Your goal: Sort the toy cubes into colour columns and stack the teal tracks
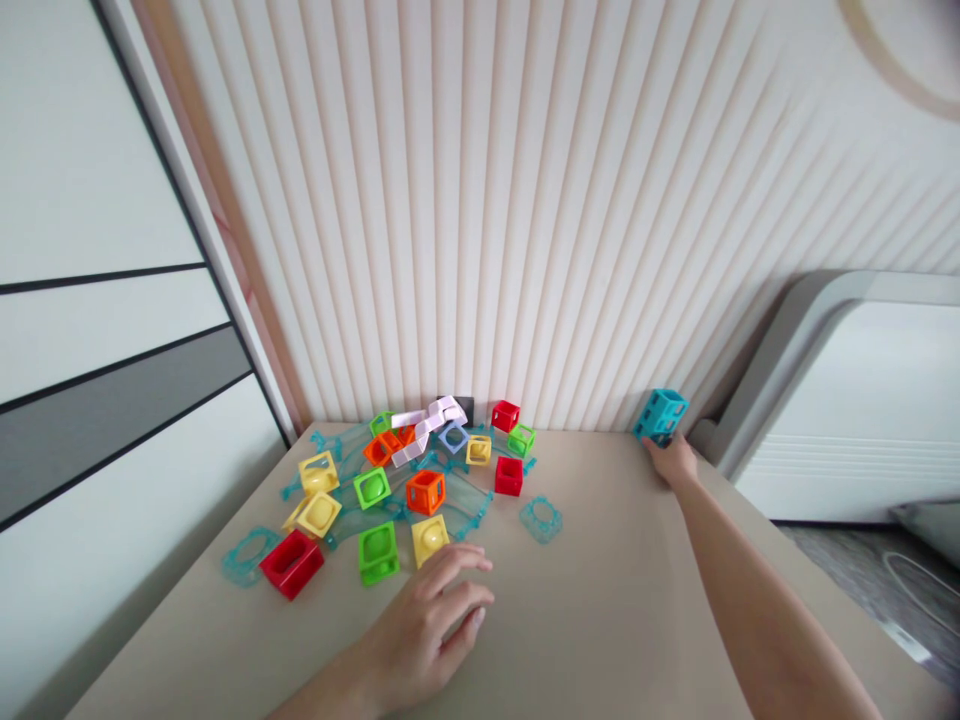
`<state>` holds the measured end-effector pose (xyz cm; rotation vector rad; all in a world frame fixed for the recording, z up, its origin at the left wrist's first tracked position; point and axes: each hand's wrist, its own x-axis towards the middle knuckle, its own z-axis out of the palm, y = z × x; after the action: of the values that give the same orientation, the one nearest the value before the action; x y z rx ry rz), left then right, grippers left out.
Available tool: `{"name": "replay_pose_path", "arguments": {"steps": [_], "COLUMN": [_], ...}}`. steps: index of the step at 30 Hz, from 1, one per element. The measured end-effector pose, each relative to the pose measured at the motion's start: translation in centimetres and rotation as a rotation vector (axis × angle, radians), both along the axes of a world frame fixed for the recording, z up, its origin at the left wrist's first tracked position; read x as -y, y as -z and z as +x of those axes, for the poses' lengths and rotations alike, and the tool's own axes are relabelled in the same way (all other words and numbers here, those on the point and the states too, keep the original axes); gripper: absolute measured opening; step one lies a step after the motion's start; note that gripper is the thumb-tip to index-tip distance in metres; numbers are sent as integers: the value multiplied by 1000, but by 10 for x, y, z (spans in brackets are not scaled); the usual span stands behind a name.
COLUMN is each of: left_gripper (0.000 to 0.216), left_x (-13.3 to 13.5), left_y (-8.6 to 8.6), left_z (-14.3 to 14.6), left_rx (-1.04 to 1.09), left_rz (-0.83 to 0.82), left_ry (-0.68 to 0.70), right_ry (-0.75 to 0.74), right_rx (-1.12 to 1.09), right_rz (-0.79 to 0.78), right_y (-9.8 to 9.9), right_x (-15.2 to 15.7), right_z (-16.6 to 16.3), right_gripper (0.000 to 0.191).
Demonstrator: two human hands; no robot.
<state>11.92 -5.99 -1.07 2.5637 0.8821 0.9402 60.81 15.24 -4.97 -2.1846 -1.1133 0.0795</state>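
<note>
My right hand reaches to the far right corner of the beige table and grips a teal open-frame cube against the wall. My left hand rests on the table near the front, fingers spread and loosely curved, holding nothing. Its fingertips lie just short of a yellow cube and a green cube. Beyond them lies a pile of plastic cubes: red, orange, yellow and green.
Clear teal track pieces lie under and around the pile, with white link pieces at the back. A ribbed wall rises behind the table. A white cabinet stands left, and a grey-framed white appliance stands right.
</note>
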Motion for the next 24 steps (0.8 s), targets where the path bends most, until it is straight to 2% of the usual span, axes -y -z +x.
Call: {"name": "replay_pose_path", "arguments": {"steps": [7, 11, 19, 24], "left_gripper": [21, 20, 19, 18], "left_x": [-3, -5, -13, -16], "left_y": [0, 0, 7, 9], "left_z": [-2, -3, -10, -13], "left_rx": [-1, 17, -15, -42], "left_rz": [36, 77, 147, 196], "left_ry": [36, 42, 34, 42], "right_ry": [-37, -118, -428, -661], "right_rx": [49, 73, 79, 91], "right_rz": [43, 59, 142, 198], "right_y": [10, 14, 13, 4], "right_x": [44, 67, 97, 113], "right_z": [-30, -64, -139, -172], "right_gripper": [57, 55, 35, 32]}}
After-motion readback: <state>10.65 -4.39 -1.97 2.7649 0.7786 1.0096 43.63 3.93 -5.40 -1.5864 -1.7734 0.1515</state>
